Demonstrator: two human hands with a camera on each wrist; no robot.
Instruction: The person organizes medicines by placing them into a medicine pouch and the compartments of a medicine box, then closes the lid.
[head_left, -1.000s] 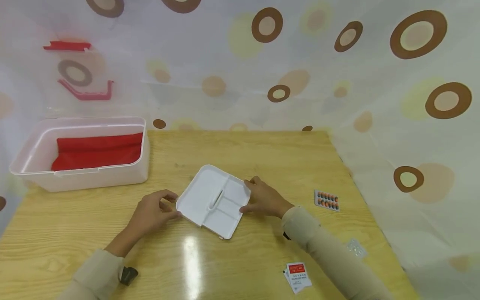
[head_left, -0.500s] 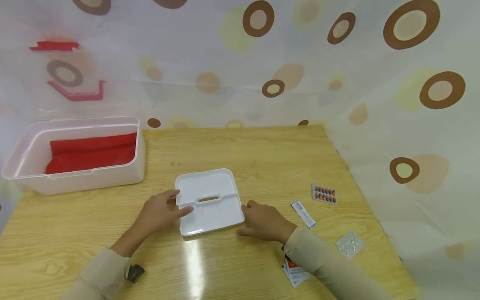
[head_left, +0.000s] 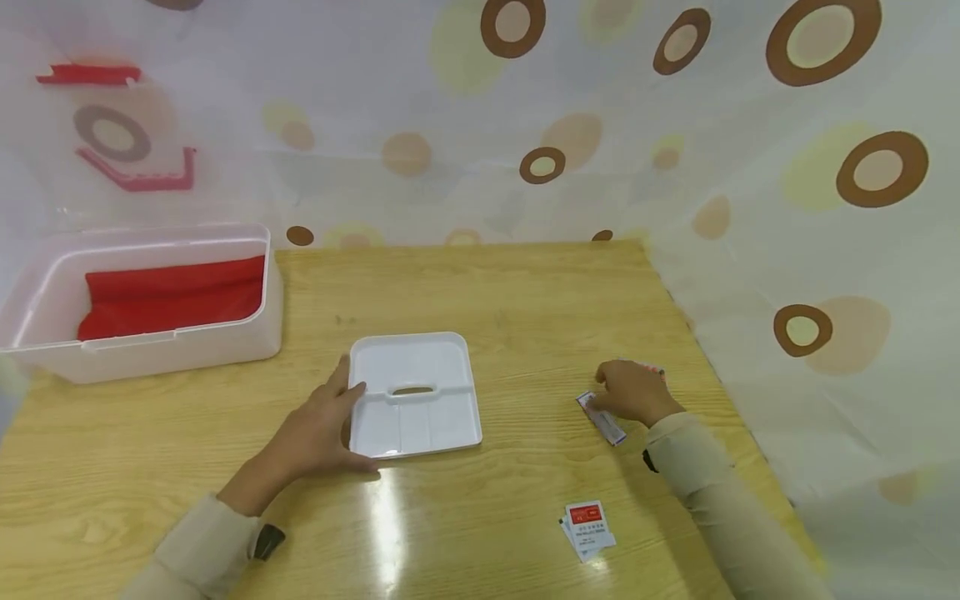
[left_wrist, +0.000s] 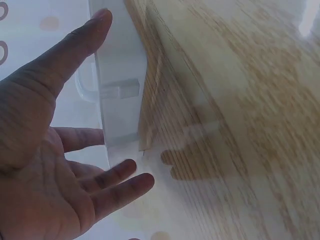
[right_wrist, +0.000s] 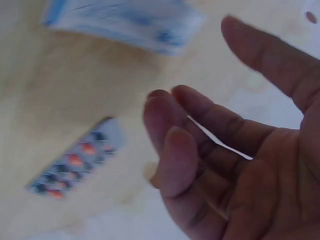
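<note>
A white square tray [head_left: 412, 358] with shallow compartments and a slotted handle in its middle lies on the wooden table. My left hand [head_left: 315, 425] is at its left side, fingers and thumb spread along the edge; in the left wrist view the thumb [left_wrist: 75, 55] overlaps the side wall. Over to the right, my right hand [head_left: 633, 392] hovers with relaxed fingers above a slim white-and-blue packet [head_left: 607, 427]. Beyond that hand is a blister pack of orange-and-green capsules [right_wrist: 75, 162], mostly hidden in the head view. Nothing shows between the right fingers and thumb.
Two overlapping sachets [head_left: 590, 531], the upper one red and white, lie near the front right. At the back left stands a translucent white box [head_left: 180, 350] with red material [head_left: 176, 296] inside. A patterned curtain [head_left: 465, 192] borders the table behind and at the right.
The tray has been turned and now sits square to me. My right hand has left it and moved right to the packet, which was hidden at first. The left hand stays at the tray's edge.
</note>
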